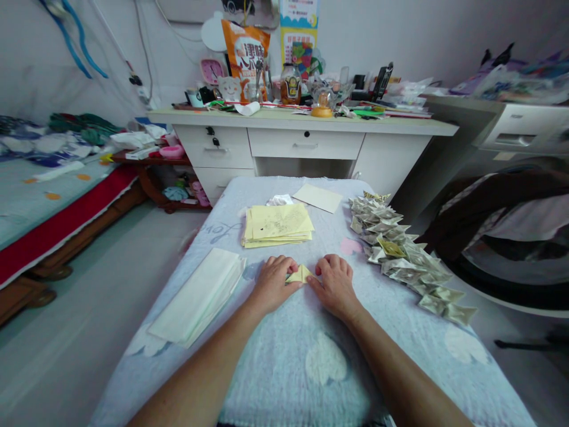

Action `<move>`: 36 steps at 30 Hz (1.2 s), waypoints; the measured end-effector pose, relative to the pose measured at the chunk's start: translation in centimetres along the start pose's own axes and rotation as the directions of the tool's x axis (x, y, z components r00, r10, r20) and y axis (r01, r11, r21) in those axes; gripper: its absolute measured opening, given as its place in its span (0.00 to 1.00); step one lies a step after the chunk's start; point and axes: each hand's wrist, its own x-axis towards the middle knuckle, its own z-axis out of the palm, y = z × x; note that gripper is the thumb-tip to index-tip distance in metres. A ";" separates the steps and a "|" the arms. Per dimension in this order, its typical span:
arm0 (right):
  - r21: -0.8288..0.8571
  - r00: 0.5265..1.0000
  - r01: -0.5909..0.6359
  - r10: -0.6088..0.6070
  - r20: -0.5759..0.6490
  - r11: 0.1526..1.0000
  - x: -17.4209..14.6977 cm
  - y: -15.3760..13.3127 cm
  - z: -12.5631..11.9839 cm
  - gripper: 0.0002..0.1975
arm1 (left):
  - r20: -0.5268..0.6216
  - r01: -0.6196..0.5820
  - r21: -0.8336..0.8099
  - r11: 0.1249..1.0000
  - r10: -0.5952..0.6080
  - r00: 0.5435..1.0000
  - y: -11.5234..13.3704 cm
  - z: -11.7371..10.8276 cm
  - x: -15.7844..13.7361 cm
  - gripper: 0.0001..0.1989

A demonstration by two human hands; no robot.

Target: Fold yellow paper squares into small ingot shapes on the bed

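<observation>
Folded paper (301, 273): left end hidden from me by left hand (274, 280), fingers pinching it; small, yellow, peaked. Right hand (334, 283): thumb touching, grip I cannot tell.

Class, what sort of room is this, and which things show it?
Probably a bedroom in a home: a bed on the left, a cluttered desk straight ahead, and what looks like a washing machine on the right.

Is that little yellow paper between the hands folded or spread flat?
Folded. The yellow paper forms a small, pointed shape between the left hand and right hand.
</observation>
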 end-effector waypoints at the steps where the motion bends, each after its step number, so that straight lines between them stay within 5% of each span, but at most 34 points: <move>1: 0.020 1.000 0.004 -0.004 -0.005 1.000 0.0 0.1 0.0 0.12 | -0.003 -0.002 -0.001 1.000 0.002 1.000 -0.1 0.0 0.0 0.11; 12: 0.180 0.991 0.122 -0.128 0.027 0.976 -0.2 0.9 0.0 0.04 | -0.028 -0.010 -0.040 0.999 0.008 1.000 -0.6 -0.3 -0.3 0.10; 15: 0.189 0.992 0.110 -0.119 0.039 0.976 0.0 0.9 0.1 0.04 | -0.091 -0.004 -0.093 0.996 -0.005 0.996 -0.8 -0.5 -0.4 0.15; 21: 0.217 0.990 0.098 -0.116 0.076 0.971 0.2 1.1 -0.1 0.04 | 0.008 -0.046 -0.033 0.998 0.046 0.999 -1.0 -0.6 -0.5 0.04; 36: 0.158 0.999 0.016 -0.023 0.046 0.987 0.3 0.7 0.0 0.08 | 0.004 0.052 0.100 0.994 -0.053 0.999 0.0 -0.2 -0.8 0.07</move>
